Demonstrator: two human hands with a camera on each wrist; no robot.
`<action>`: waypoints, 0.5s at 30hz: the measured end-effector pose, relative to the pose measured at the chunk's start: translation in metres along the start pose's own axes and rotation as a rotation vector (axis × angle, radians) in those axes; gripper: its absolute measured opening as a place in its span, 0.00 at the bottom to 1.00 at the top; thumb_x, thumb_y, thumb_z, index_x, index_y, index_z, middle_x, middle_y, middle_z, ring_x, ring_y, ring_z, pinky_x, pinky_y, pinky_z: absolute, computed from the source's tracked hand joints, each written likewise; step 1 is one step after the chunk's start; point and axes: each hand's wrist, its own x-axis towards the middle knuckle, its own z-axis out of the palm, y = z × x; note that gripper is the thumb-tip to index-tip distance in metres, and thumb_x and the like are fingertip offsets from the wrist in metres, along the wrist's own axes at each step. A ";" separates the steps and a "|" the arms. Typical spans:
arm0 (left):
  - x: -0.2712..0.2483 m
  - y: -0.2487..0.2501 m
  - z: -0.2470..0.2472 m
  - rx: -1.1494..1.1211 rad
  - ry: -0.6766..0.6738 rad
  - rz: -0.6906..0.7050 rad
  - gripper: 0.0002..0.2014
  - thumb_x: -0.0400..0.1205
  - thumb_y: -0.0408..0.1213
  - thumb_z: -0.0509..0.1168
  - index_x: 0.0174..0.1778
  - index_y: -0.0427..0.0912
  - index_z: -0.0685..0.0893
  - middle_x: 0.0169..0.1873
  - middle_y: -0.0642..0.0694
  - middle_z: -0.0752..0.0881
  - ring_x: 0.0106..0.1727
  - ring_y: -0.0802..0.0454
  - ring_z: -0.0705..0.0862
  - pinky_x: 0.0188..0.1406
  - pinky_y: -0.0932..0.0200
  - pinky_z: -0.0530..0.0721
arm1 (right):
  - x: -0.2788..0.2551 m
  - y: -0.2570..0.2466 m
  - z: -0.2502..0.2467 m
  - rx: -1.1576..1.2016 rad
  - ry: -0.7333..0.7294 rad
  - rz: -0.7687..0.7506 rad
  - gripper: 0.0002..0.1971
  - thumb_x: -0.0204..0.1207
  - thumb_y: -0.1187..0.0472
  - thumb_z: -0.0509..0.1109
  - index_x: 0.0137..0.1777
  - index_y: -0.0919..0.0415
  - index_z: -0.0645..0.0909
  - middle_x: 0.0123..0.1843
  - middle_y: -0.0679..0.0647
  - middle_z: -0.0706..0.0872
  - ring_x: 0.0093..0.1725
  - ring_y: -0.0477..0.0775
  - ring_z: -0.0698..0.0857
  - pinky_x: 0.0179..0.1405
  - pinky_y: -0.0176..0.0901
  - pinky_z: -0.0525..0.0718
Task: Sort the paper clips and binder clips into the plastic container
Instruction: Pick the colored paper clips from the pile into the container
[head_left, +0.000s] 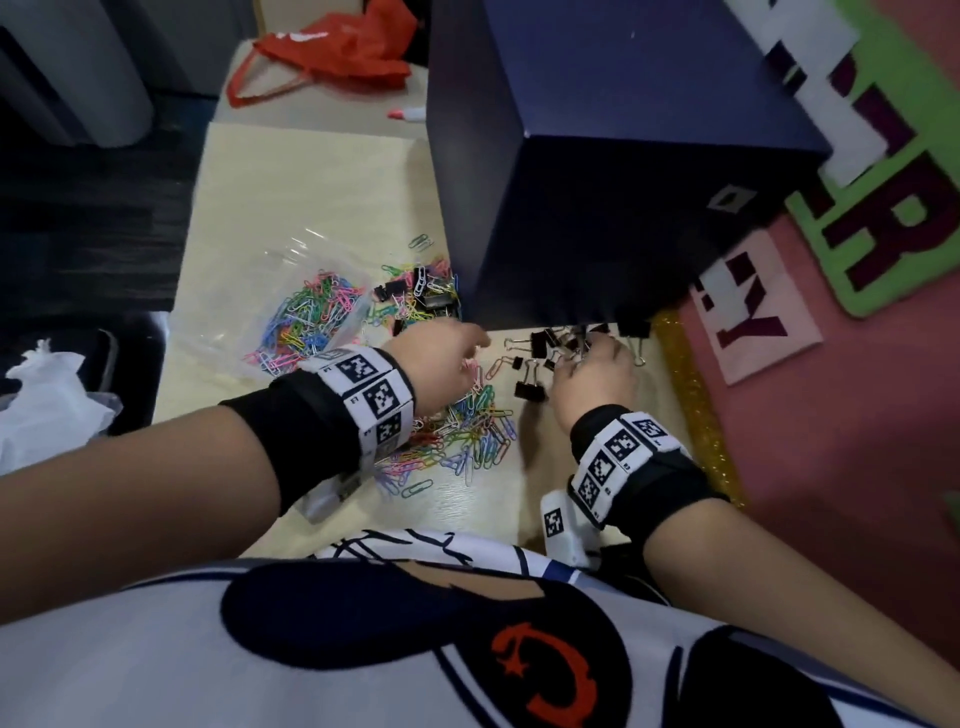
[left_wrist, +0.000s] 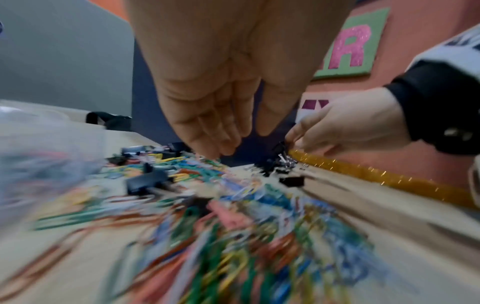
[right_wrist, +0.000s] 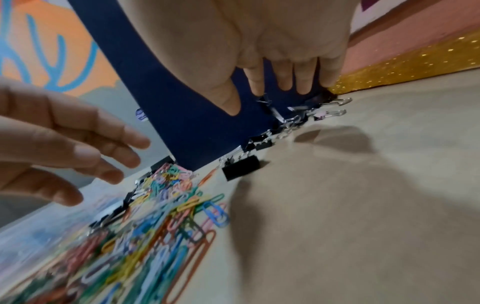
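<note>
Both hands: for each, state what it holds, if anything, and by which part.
Left hand: nothing, fingers relaxed above the paper clips. Right hand: fingertips down among the binder clips; whether any is gripped cannot be told.

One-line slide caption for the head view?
Right hand reaches into black binder clips by a dark blue box; open left hand hovers over coloured paper clips.

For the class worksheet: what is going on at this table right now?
A person is sorting clips on a table. The left hand hovers open over a loose pile of coloured paper clips. The right hand reaches its fingers into a cluster of black binder clips beside a dark blue box. A clear plastic container to the left already holds paper clips; many clips remain on the table.
</note>
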 end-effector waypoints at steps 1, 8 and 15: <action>-0.003 -0.008 0.000 0.058 0.001 -0.035 0.21 0.81 0.33 0.61 0.72 0.46 0.76 0.64 0.44 0.80 0.63 0.45 0.80 0.61 0.53 0.78 | -0.002 -0.002 0.002 -0.022 0.016 -0.048 0.24 0.79 0.58 0.64 0.75 0.58 0.69 0.76 0.60 0.69 0.73 0.62 0.70 0.71 0.55 0.70; -0.029 -0.050 0.002 0.471 -0.106 -0.095 0.24 0.80 0.26 0.58 0.74 0.37 0.71 0.72 0.36 0.70 0.67 0.37 0.75 0.73 0.48 0.70 | -0.015 -0.038 0.020 -0.175 -0.241 -0.542 0.10 0.80 0.57 0.63 0.59 0.50 0.80 0.63 0.51 0.75 0.66 0.55 0.72 0.67 0.49 0.72; -0.034 -0.071 0.006 0.410 -0.103 -0.125 0.20 0.77 0.26 0.61 0.66 0.40 0.77 0.55 0.41 0.80 0.57 0.42 0.81 0.58 0.48 0.83 | -0.021 -0.079 0.041 -0.349 -0.490 -0.791 0.13 0.82 0.54 0.61 0.62 0.49 0.81 0.62 0.53 0.79 0.65 0.57 0.75 0.63 0.50 0.74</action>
